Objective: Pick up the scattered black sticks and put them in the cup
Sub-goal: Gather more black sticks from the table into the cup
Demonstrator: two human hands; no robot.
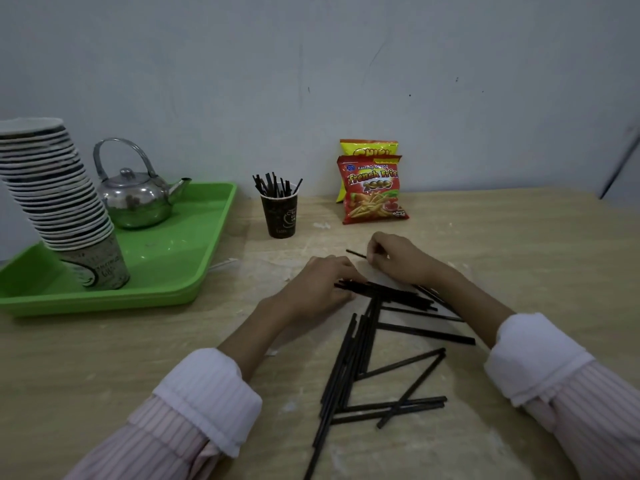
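Dark brown paper cup (281, 213): upright, beyond and slightly left of the left grip, with several sticks standing in it.
Left hand (317, 287): fingers curled round one end of a bundle of thin black sticks (388, 295); fingertips hidden.
Right hand (398, 259): just beyond the bundle, pinching a single black stick (356, 253), most of its length concealed.
Loose black sticks (356, 355): scattered on the pale wooden table (104, 358), nearer than both grips; one is cut off at the bottom edge.
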